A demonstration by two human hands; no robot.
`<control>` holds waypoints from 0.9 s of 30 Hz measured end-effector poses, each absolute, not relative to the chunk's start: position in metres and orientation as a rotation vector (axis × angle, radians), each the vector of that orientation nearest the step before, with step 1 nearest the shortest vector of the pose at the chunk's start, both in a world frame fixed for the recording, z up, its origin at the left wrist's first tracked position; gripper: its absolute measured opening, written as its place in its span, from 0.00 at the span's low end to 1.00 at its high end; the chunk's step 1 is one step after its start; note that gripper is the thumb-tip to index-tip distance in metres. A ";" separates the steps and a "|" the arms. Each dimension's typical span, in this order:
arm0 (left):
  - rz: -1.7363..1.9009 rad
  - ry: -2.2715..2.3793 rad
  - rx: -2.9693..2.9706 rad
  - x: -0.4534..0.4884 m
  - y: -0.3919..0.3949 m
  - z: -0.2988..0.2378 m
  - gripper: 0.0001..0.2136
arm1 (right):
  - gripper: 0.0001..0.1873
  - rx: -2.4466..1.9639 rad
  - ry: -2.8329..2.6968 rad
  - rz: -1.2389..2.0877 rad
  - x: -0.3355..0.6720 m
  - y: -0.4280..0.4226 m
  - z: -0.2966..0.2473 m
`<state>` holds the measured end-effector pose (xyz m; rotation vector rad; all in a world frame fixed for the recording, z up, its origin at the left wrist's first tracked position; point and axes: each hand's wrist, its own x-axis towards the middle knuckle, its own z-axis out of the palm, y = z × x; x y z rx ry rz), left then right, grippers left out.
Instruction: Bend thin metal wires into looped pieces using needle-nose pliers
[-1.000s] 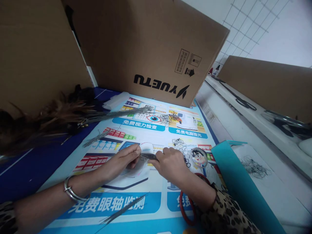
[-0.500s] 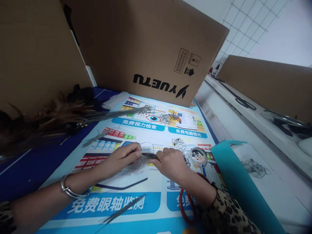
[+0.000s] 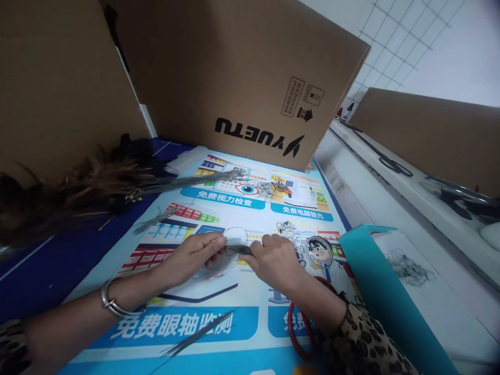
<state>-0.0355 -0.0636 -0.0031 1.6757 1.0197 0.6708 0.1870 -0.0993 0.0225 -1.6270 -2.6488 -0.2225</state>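
Observation:
My left hand (image 3: 207, 249) is closed, thumb and fingertips pinched at the left end of a dark, narrow, tapered piece (image 3: 239, 250). My right hand (image 3: 275, 258) wraps round the other end of that piece, so its full shape is hidden; it resembles tweezers. Anything finer in the left pinch is too small to make out. Beneath and behind the left hand lies a clear round dish (image 3: 235, 233), partly covered. Red scissor-like handles (image 3: 299, 333) lie under my right forearm. A bundle of thin dark wires (image 3: 199, 333) rests in front of my left hand.
Longer wires (image 3: 195, 180) with brown feathers (image 3: 97, 174) lie at the back left. Tangled wire bits (image 3: 287, 229) and a round clear container (image 3: 319, 251) sit right of my hands. A teal box (image 3: 383, 291) stands at right; a large cardboard box (image 3: 242, 78) blocks the back.
My left fingers have shifted slightly and its lower fingers show more curled beneath the pinch. The dark piece sits at a slightly different angle. My right hand stays nearly in place.

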 end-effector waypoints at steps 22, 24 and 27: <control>0.727 0.941 1.529 -0.033 -0.070 0.004 0.25 | 0.28 -1.649 -2.621 0.332 0.183 -0.097 0.039; 0.729 0.925 1.481 -0.033 -0.070 0.001 0.26 | 0.29 -1.638 -2.613 0.341 0.182 -0.097 0.037; 0.730 0.869 1.373 -0.033 -0.072 -0.009 0.25 | 0.29 -1.615 -2.611 0.339 0.182 -0.097 0.034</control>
